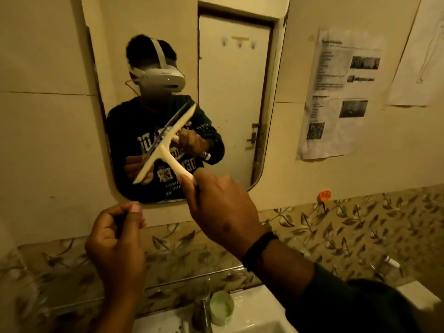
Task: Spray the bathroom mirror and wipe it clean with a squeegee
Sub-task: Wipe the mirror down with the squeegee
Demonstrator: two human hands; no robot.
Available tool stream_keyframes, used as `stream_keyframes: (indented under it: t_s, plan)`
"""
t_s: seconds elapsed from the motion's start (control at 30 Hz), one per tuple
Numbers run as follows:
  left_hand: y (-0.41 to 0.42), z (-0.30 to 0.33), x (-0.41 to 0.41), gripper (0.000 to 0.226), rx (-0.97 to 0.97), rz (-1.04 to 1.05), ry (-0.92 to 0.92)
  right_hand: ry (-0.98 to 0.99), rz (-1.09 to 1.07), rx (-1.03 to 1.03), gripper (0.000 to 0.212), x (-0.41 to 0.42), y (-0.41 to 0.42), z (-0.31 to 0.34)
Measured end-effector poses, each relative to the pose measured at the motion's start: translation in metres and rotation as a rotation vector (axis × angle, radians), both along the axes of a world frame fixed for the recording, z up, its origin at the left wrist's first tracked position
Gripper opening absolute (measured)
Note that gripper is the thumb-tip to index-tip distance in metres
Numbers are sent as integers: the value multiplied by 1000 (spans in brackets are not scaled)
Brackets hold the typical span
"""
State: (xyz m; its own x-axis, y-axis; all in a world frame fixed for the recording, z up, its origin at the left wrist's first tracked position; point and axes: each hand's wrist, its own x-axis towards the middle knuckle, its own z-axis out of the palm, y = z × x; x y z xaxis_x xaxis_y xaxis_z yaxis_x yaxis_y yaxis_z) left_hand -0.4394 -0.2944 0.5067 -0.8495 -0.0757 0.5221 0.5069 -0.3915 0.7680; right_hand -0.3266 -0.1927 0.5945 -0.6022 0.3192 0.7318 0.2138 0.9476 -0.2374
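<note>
Gripping the squeegee [165, 145] by the end of its handle, the right hand [216, 207] holds it up in front of the mirror [240, 92], blade tilted diagonally across the lower middle of the glass; can't tell if the blade touches it. Right fingers clamped round the handle. Left hand [117, 239] is below the mirror's bottom left corner, fingers curled in, thumb against fingertips; can't tell whether anything thin is pinched there. Below the mirror sits a white sink [254, 313] with a metal tap [201, 308]. Just right of the tap, on the sink's rim, a pale green cup [222, 307], contents unclear. Right of the mirror, printed paper sheets [336, 97] on the wall. An orange hook [324, 195] sits below those.
</note>
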Motion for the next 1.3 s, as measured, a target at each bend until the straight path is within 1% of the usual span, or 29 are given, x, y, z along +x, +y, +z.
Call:
stream_keyframes:
  t_s: [0.13,0.2,0.3,0.4,0.53,0.67,0.8,0.9,0.97,1.03,1.1,1.2,1.3]
  plan:
    - [-10,-15,6,23,-16,-26,-91,77,93,-88,40,-9,-4,3]
    - [-12,-18,8,26,-28,-44,-135,130,146,-200,41,-3,-2,-1]
    - [-13,-21,13,27,-90,-43,-154,233,215,-410,39,1,9,1]
    - [-14,-21,23,25,-140,-34,-148,301,229,-515,37,-2,21,13]
    - [-13,-17,31,28,-163,-36,-129,297,225,-569,40,-11,30,22]
    - [-14,-13,32,25,-163,-35,-122,323,235,-605,35,-15,29,9]
    - [-14,-16,32,24,-163,-36,-124,316,234,-653,39,-13,27,-20]
    - [-11,-18,28,22,-202,-47,-110,292,206,-685,39,-7,25,-49]
    - [-9,-14,21,20,-216,-44,-84,283,177,-688,37,-2,24,-66]
    - [-7,-7,9,20,-265,6,-33,248,148,-699,37,2,24,-81]
    - [-5,0,-6,35,-312,41,-9,198,120,-719,38,6,24,-90]
    - [-2,4,-24,64,-376,25,-17,167,99,-711,38,10,25,-91]
    - [2,5,-34,79,-406,-32,-17,170,119,-596,36,8,19,-76]
